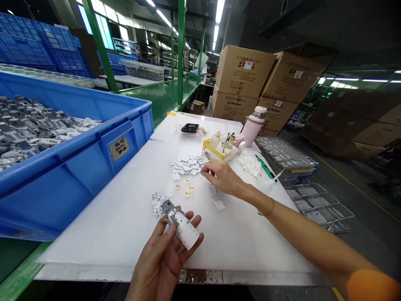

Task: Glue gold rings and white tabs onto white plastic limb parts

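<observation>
My left hand (163, 255) is low at the front of the white work board (106, 234), gripping a white and grey moulded part (183, 228) against its palm. My right hand (221, 177) reaches across the board with bunched fingers, its fingertips beside a pile of small white square pieces (188, 166). Several small gold rings (187, 187) lie just below that pile. More white pieces (158, 205) lie next to the held part, and a few others (218, 204) lie under my right wrist. An orange sleeve (372, 286) shows at my right arm.
A blue plastic crate (78, 167) full of grey and white parts stands along the board's left side. At the far end are a clear yellow-edged tray (219, 152), a pink flask (252, 127) and a black phone (189, 128). Wire racks (316, 205) stand at right.
</observation>
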A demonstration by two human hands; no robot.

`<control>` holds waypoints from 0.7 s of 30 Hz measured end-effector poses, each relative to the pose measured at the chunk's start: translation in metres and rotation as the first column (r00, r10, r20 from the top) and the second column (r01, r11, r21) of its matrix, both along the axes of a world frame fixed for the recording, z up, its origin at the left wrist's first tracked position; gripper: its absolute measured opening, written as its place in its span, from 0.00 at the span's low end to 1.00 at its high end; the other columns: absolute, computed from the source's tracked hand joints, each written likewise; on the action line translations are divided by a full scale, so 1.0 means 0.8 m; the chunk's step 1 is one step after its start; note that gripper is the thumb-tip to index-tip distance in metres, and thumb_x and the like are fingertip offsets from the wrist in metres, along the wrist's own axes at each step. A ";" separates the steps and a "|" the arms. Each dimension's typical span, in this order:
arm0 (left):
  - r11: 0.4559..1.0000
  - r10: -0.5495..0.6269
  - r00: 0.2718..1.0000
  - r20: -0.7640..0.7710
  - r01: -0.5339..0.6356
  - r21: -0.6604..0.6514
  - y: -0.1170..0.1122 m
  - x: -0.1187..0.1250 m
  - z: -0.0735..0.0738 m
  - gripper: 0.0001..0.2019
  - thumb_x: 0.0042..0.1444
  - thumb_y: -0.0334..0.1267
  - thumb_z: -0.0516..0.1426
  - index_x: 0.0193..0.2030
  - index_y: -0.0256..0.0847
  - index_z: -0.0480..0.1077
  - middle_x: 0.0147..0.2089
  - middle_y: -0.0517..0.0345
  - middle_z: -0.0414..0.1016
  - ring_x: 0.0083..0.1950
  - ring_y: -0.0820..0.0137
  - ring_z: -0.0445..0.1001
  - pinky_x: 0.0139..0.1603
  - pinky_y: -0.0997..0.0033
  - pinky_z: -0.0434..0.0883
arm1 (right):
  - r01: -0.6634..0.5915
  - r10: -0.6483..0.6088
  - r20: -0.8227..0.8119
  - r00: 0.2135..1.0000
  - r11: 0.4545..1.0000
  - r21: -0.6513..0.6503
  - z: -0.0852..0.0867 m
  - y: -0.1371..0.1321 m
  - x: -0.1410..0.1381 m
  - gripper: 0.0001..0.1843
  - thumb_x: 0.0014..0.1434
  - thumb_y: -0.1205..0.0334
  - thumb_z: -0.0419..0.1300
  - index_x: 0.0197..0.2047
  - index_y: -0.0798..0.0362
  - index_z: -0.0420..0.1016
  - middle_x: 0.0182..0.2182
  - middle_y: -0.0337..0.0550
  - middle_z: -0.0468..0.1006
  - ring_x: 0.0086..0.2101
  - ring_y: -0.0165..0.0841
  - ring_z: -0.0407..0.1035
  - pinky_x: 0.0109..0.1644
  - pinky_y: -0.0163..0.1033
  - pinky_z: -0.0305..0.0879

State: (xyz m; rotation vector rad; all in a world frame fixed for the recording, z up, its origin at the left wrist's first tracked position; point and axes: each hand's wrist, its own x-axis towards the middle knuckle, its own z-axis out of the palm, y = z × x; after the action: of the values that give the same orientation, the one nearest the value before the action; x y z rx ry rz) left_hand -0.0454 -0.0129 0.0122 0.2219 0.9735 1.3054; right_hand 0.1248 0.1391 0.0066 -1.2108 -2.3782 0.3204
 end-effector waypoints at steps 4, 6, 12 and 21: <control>0.998 -0.057 0.998 0.004 0.057 0.010 0.005 0.001 0.001 0.13 0.61 0.28 0.55 0.52 0.35 0.66 0.56 0.37 0.75 0.57 0.49 0.74 0.53 0.46 0.75 | 0.011 -0.006 0.044 0.999 0.994 -0.113 0.002 -0.057 0.037 0.06 0.62 0.69 0.57 0.33 0.54 0.71 0.30 0.39 0.72 0.29 0.29 0.65 0.34 0.35 0.61; 0.998 -0.064 0.998 -0.012 0.065 0.016 0.007 0.005 0.002 0.14 0.61 0.28 0.55 0.53 0.36 0.65 0.56 0.37 0.75 0.56 0.49 0.74 0.52 0.46 0.76 | 0.083 -0.074 0.068 0.995 0.987 -0.139 -0.008 -0.076 0.048 0.03 0.62 0.66 0.59 0.35 0.55 0.70 0.31 0.41 0.72 0.30 0.31 0.65 0.35 0.38 0.61; 0.999 -0.023 0.999 -0.047 0.025 0.026 0.006 0.017 0.004 0.13 0.59 0.30 0.58 0.51 0.38 0.68 0.56 0.41 0.76 0.57 0.50 0.74 0.51 0.51 0.77 | 0.244 -0.239 0.050 0.970 0.949 -0.197 -0.030 -0.094 0.047 0.06 0.60 0.62 0.61 0.37 0.53 0.67 0.36 0.43 0.71 0.36 0.36 0.65 0.40 0.44 0.63; 1.000 -0.009 1.000 -0.002 0.009 0.027 0.007 0.021 0.000 0.19 0.58 0.24 0.56 0.56 0.37 0.64 0.57 0.39 0.75 0.56 0.50 0.74 0.55 0.45 0.74 | 0.221 -0.269 -0.113 0.956 0.922 -0.319 -0.033 -0.098 0.042 0.05 0.59 0.64 0.60 0.35 0.53 0.67 0.33 0.40 0.73 0.33 0.33 0.66 0.36 0.40 0.62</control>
State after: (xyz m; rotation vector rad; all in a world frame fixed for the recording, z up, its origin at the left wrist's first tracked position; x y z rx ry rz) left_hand -0.0289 -0.0071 0.0124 0.2486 0.9558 1.3107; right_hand 0.1585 0.0611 -0.0195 -1.5442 -2.0648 0.6901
